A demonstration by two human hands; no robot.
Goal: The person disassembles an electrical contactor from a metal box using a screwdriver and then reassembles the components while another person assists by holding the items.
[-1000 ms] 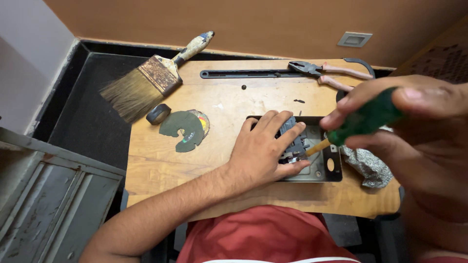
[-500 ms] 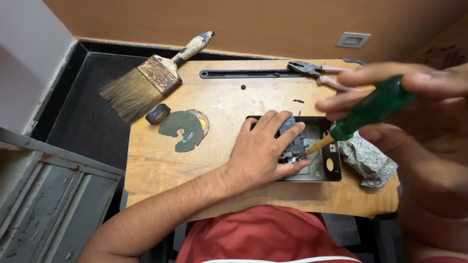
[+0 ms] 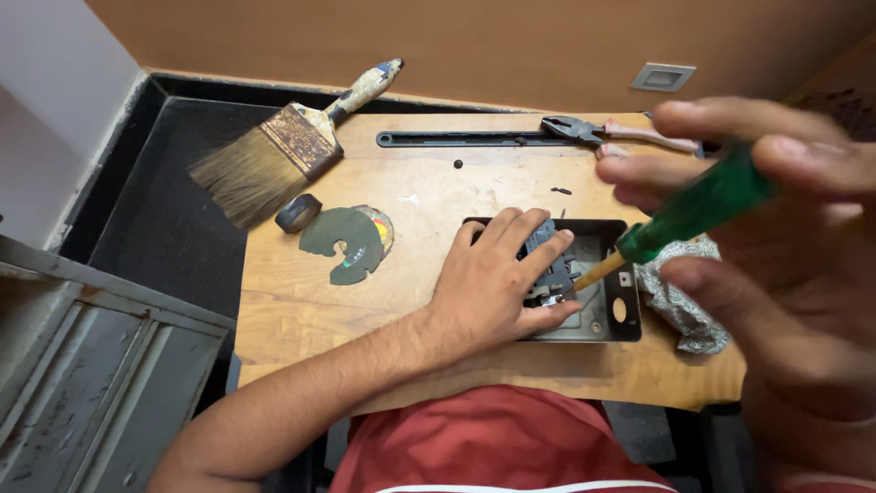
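Observation:
An open dark metal lock case lies on a small wooden board across my lap. My left hand presses flat on the case and pins a grey inner mechanism part with its fingers. My right hand, close to the camera and blurred, holds a green-handled screwdriver. The screwdriver's tip points down-left into the case, just right of my left fingers.
A wide paintbrush lies at the board's back left corner. Pliers with pale handles and a long black strip lie along the back edge. A broken dark disc, a small black roll and crumpled foil are nearby.
My right hand has lifted and opened its fingers along the screwdriver handle, which now tilts more steeply. My left hand has stayed on the lock case.

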